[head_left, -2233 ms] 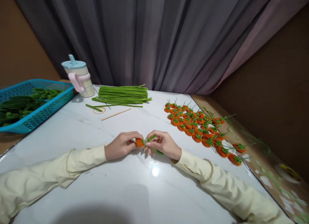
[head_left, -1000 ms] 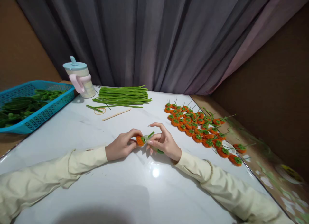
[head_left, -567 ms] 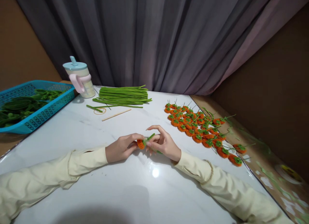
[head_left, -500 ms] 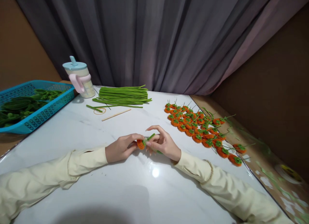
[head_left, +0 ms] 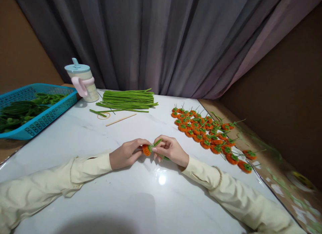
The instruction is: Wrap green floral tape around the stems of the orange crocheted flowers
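Near the middle of the table, my left hand [head_left: 129, 154] pinches a small orange pumpkin [head_left: 146, 150] of fuzzy pipe cleaner between thumb and fingers. My right hand [head_left: 171, 150] is closed around a green pipe cleaner [head_left: 158, 142] at the pumpkin's green top. One end of that green strand sticks up past the right fingers, and another bit shows below them. The exact spot where strand and pumpkin meet is partly hidden by my fingertips.
Rows of finished-looking orange pumpkins [head_left: 197, 131] lie at the right. Green pipe cleaners [head_left: 128, 100] are piled at the back, with a wooden stick [head_left: 121, 120] in front. A lidded cup [head_left: 82, 83] and a blue basket [head_left: 54, 116] of green pieces stand left.
My right index finger, raised and arched before, has come down onto the green strand beside the pumpkin. My left hand keeps its pinch almost unmoved.
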Available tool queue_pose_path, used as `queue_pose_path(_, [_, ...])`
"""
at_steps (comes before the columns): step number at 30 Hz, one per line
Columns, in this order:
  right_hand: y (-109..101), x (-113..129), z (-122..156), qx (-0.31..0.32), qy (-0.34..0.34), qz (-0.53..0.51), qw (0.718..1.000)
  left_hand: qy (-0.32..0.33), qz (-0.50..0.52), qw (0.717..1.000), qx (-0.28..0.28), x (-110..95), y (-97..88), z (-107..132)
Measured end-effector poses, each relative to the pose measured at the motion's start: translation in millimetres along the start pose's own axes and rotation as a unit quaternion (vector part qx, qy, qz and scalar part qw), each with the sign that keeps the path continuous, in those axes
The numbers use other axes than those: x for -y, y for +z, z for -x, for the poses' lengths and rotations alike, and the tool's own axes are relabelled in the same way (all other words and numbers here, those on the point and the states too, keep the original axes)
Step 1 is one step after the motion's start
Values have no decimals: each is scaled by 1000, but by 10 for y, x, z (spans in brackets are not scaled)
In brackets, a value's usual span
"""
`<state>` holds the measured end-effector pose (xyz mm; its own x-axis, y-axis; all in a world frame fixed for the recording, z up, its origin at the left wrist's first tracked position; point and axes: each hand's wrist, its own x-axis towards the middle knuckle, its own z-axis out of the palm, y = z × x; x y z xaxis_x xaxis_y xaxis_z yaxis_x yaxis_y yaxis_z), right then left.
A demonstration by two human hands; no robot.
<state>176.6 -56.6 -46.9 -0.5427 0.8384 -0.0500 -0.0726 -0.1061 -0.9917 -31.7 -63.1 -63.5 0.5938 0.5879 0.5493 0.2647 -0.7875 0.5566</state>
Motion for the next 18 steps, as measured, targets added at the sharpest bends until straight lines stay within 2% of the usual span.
queue_pose_path(5, [-8,10,4,6,-1,7,1000,18,-13,999,24,-54,-30,-46])
queue_pose_path(10, [-21,22,18,18,-9,4,1000,26,-13,999,21,-57,-32,-56])
queue_pose_path(18, [-29,22,6,12,-4,20,1000,-27,-44,999,4,-20,-9,10])
